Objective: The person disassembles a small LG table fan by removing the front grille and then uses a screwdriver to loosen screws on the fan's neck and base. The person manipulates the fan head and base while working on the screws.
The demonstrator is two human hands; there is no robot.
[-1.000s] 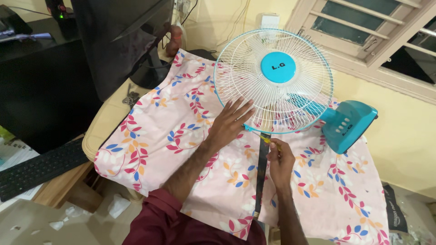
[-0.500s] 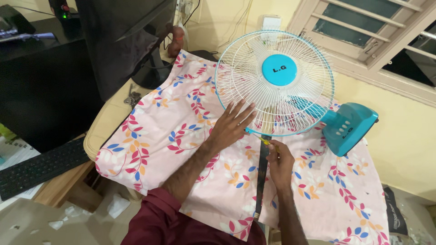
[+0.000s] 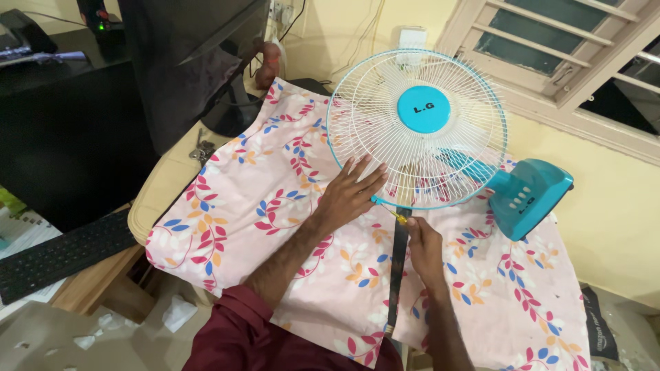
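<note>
A table fan lies on a floral cloth (image 3: pixel 261 199). Its white wire grille (image 3: pixel 385 117) has a teal rim and a teal centre cap (image 3: pixel 424 110). The fan's teal base (image 3: pixel 529 199) points right. My left hand (image 3: pixel 350 192) rests flat with spread fingers on the grille's lower left edge. My right hand (image 3: pixel 423 251) is closed on a small yellow-handled screwdriver (image 3: pixel 397 216), whose tip meets the bottom of the teal rim. A dark strip (image 3: pixel 397 282) runs down the cloth below the rim, beside my right hand.
A black monitor (image 3: pixel 192 62) stands at the back left, with keys (image 3: pixel 203 148) near its foot. A black keyboard (image 3: pixel 55 254) lies lower left over crumpled paper and cardboard (image 3: pixel 62 336). A louvred window (image 3: pixel 550 48) and a yellow wall close the right side.
Both hands stay at the fan's lower rim. My left hand has crept slightly further onto the grille.
</note>
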